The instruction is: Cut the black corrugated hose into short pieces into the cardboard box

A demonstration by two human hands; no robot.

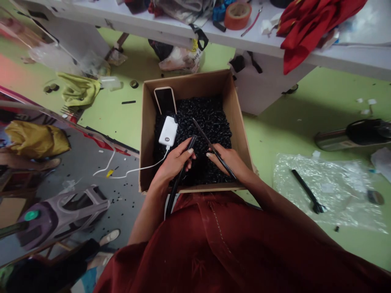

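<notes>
My left hand is closed around a black ribbed tube, whose upper end sticks out past my fingers and whose length runs down toward my lap. My right hand grips a long, narrow dark tool with a pointed tip, slanting up and left; its exact kind is hard to make out. Both hands are over an open cardboard box, apart from each other. Small black pieces fill the box's bottom. Left of them, a white power bank with a cable lies near a phone leaning on the wall.
The white cable trails over the box's left edge. A white table above holds orange tape and red cloth. On the right are a plastic sheet, a black strip and a metal flask. Another person's foot shows lower left.
</notes>
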